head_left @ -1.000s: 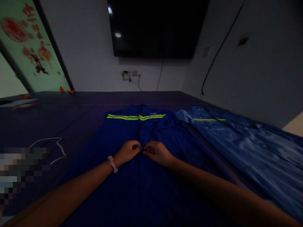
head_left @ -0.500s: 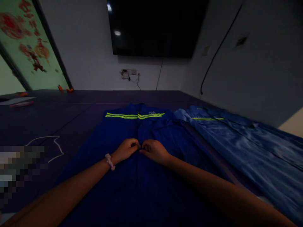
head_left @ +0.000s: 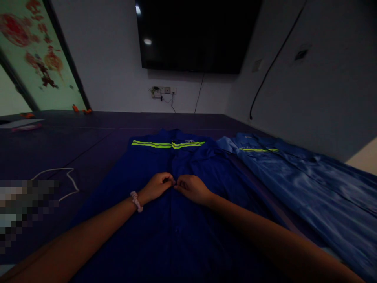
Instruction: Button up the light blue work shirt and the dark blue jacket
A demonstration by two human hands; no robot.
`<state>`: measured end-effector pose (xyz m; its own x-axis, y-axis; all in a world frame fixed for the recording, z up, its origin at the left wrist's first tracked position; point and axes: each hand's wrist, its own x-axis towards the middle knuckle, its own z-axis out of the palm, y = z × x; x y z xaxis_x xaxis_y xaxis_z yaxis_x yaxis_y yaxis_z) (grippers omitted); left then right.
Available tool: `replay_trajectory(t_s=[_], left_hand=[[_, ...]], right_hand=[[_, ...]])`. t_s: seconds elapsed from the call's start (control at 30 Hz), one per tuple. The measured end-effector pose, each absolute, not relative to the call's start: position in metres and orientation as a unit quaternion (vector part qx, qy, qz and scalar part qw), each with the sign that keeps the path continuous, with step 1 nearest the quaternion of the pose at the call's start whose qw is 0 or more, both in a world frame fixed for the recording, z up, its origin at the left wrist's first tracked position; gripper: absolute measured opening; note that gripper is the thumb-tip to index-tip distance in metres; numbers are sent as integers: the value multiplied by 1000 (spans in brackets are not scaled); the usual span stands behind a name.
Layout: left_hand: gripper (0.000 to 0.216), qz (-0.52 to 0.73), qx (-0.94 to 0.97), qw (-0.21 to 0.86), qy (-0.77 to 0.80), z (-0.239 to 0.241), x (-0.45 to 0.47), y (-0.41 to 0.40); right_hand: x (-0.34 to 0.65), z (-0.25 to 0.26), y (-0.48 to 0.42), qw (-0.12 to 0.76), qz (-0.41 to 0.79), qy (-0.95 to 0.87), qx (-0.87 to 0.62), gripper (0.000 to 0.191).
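A dark blue work jacket [head_left: 141, 169] with yellow-green reflective stripes across its chest lies spread in front of me, collar at the far end. At its front opening, below the stripes, my left hand [head_left: 159, 184] is closed with thumb and fingertips pinching the front edge. My right hand [head_left: 193, 188] is closed close beside it, its fingertips pinching the same front edge from the right. The two hands' fingertips almost meet. Whatever small part lies between them, such as a button, is hidden. A pink scrunchie [head_left: 136, 201] circles my left wrist.
To the right lies a lighter blue work garment [head_left: 282, 177] with a thin yellow stripe. A white cable [head_left: 71, 179] and a pixelated patch are on the left of the dark purple surface [head_left: 97, 137]. A television [head_left: 197, 35] hangs on the far wall above sockets [head_left: 167, 90].
Both hands stay nearly still at the jacket's front edge, with only a slight shift of the fingers. The view has tilted a little.
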<state>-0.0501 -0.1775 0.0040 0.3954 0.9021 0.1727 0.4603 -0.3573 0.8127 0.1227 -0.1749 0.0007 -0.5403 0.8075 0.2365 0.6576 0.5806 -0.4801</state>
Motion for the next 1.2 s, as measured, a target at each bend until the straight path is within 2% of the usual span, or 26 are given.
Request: replay_trajectory(t_s=[0.3, 0.47, 0.7, 1.2], left_hand=[[13, 315, 765, 320, 461, 6, -49, -180], [11, 266, 800, 282, 458, 7, -53, -176], [11, 236, 806, 318, 440, 10, -58, -174], [14, 254, 781, 361, 441, 10, -62, -172]], right_hand=[[123, 0, -175, 229, 170, -861, -421, 12], [124, -1, -175, 228, 176, -861, -420, 11], [124, -1, -175, 227, 182, -863, -413, 12], [120, 5, -180, 224, 178, -829, -480, 11]])
